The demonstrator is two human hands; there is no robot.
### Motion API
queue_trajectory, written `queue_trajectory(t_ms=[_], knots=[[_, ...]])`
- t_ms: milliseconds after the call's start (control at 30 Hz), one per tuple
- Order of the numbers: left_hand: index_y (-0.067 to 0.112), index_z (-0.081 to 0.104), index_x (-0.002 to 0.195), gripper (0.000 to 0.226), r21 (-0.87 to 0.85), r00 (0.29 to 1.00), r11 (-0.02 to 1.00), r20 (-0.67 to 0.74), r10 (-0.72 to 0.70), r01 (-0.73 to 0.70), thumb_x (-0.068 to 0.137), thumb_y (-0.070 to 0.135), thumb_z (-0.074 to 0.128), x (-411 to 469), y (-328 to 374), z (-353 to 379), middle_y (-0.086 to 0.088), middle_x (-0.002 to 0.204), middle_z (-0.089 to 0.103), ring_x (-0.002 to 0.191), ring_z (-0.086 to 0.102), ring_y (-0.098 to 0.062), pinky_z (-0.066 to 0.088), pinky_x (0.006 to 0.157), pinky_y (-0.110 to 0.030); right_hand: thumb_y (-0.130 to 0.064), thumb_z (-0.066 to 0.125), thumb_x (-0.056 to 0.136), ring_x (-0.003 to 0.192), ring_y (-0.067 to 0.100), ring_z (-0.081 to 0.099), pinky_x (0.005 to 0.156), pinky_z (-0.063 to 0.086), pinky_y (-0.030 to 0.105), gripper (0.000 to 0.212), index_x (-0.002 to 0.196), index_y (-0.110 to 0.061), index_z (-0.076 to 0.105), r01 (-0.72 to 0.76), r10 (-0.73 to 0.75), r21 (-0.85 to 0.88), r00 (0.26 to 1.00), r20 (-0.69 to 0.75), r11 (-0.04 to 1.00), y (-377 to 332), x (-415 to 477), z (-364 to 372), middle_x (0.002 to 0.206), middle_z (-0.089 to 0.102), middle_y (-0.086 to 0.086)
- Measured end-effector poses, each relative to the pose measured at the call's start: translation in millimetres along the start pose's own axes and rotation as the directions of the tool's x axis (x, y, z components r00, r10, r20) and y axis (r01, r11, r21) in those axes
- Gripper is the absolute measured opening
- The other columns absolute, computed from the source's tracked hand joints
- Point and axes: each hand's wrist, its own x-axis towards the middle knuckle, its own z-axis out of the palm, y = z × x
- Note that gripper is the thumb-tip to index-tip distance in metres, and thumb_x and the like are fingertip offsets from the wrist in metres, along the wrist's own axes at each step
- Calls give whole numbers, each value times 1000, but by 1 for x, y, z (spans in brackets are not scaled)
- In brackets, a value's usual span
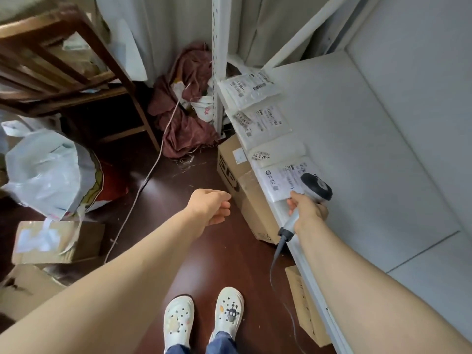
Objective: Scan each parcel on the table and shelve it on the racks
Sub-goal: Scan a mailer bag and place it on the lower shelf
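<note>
A dark brown floor (204, 251) is seen across the lower view. A wooden frame (76, 98) is positioned at the floor's far-left corner. A maroon cloth (186, 123) is heaped at the far edge, in front of a pale curtain (163, 34). A white cable (143, 185) is run from the cloth toward the near left. A white plastic bag (43, 172) is set at the left edge, with a taped cardboard box (84, 241) laid just beside it. Two white perforated clogs (178, 320) are planted at the near edge.

White against dark brown
Black-printed white parcels (258, 123), grey scanner (315, 186), maroon cloth (184, 129), white dotted shoes (178, 320), dark brown floor (178, 180).
</note>
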Motion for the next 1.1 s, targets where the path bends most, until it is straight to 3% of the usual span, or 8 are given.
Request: queue_trajectory(t_ms=[167,300,400,533,633,767,900,1100], knots=[[15,61,83,7,16,999,999,-19,-27,28,90,14,62,9,-10,-3,-6,81,64,66,62,-17,50,57,-27,0,74,80,74,17,65,73,52,27,26,76,-13,51,7,-7,3,998,69,1000,0,10,6,92,66,10],[14,60,83,7,18,999,1000,-25,-21,22,90,13,62,5,-7,-4,-6,80,64,66,62,-16,51,59,-27,-3,75,80,90,22,66,77,53,28,19,82,-12,58,23,-19,-33,991,135,999,-1,12,-3,98,66,9],[14,61,82,7,34,1000,999,-26,-13,14,89,13,62,-11,-3,-1,-6,81,64,67,62,-17,51,60,-27,-3,75,80,78,18,67,65,50,24,19,85,-12,59,23,-14,-64,990,138,998,0,2,-22,90,66,6],[13,61,85,4,72,1000,997,10,15,-16,89,12,63,-50,10,9,-6,80,63,67,62,-17,51,61,-27,-3,74,80,74,16,66,65,49,25,20,93,-12,62,22,-4,-120,989,149,993,-3,-31,-58,81,67,5],[14,61,83,8,116,996,991,71,59,-67,90,12,61,-90,23,21,-5,76,62,66,60,-16,51,62,-27,-4,74,79,76,18,68,66,50,26,22,97,-10,63,36,-12,-163,990,143,986,-12,-65,-93,77,68,4],[9,60,83,8,195,980,972,176,96,-130,91,10,61,-148,34,40,-7,78,60,62,57,-16,51,49,-20,-3,74,79,81,22,68,64,50,27,27,103,-6,62,56,-32,-199,992,125,978,-20,-121,-146,80,68,6],[9,59,83,8,311,949,930,298,101,-197,91,8,61,-205,31,63,-7,76,60,61,57,-16,47,60,-27,-3,75,78,83,22,67,62,49,27,27,101,-5,60,52,-45,-167,998,45,985,-17,-179,-204,85,68,8],[9,61,84,6,514,876,787,477,69,-341,90,11,62,-286,-1,107,-6,79,63,66,59,-17,50,66,-27,0,74,78,72,17,66,72,50,30,20,85,-12,60,74,-75,-12,993,-87,997,11,-252,-297,78,66,3]])
